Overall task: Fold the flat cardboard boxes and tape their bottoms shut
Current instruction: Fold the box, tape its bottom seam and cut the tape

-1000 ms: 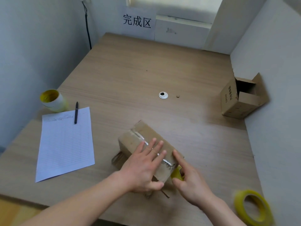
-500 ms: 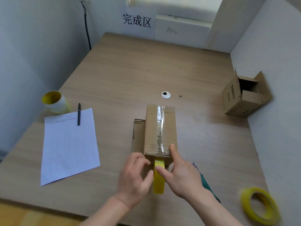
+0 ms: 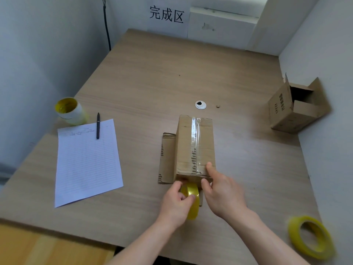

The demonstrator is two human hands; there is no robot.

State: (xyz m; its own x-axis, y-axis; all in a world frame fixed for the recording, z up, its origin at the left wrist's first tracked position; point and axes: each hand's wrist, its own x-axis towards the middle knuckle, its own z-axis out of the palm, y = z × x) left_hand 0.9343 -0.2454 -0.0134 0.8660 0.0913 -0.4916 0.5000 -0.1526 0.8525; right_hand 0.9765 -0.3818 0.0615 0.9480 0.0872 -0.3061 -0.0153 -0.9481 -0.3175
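two cardboard boxes on my feed. the near box [image 3: 194, 148] sits mid-worktop [image 3: 152, 73], its upper face closed, with one strip of clear tape [image 3: 195, 142] along the seam and a flap [image 3: 168, 157] lying flat at its left; what is inside is hidden. the second box [image 3: 286, 111] lies on its side by the right wall, mouth open, its inside dark. the print on its side is too small for me to read.

i count two yellow tape rolls. the left grip [image 3: 177, 199] is curled round one tape roll [image 3: 192, 199], held on edge against the near box's front end. the right grip [image 3: 223, 190] has loose fingers, thumb pressing the box top by the seam and forefinger on the front face. the spare roll [image 3: 311, 238] lies at the near right corner. a white cylinder [image 3: 69, 110], yellow inside, stands far left; cup or roll, i cannot tell.

one lined sheet [image 3: 87, 159] carries faint, unreadable handwriting at the top, and one pen [image 3: 98, 125] lies across that edge. the wall sign [image 3: 166, 15] reads "完成区".
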